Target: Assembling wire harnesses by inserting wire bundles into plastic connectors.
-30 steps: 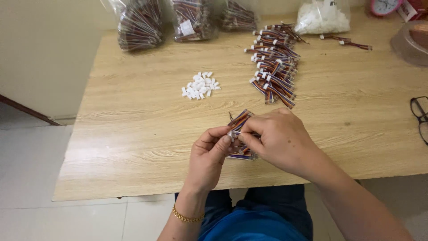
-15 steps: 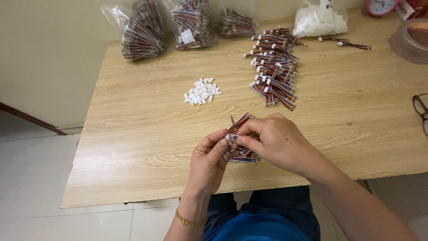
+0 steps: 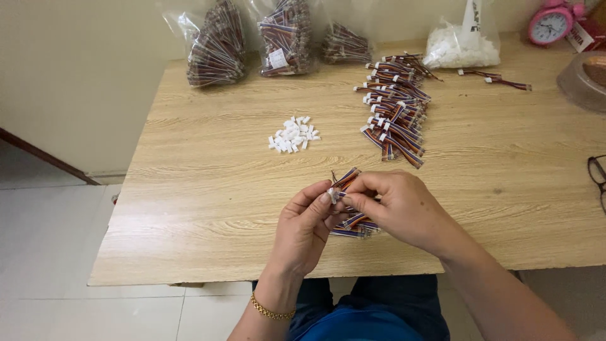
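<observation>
Near the tabletop's (image 3: 189, 208) front edge, the left hand (image 3: 304, 228) and right hand (image 3: 404, 207) together pinch a multicoloured wire bundle (image 3: 346, 180) with a white connector (image 3: 331, 194). Toward the far edge: loose white connectors (image 3: 293, 134), finished wire bundles (image 3: 394, 107), bagged stock (image 3: 218, 47).

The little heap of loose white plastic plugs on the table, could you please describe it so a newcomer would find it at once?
Start at the wooden table and look left of the long pile of striped wire bundles. The heap of white plugs lies alone on bare wood, beyond the left hand. Unlike the white pieces in the clear bag at the back, these lie loose and unbagged.
</observation>
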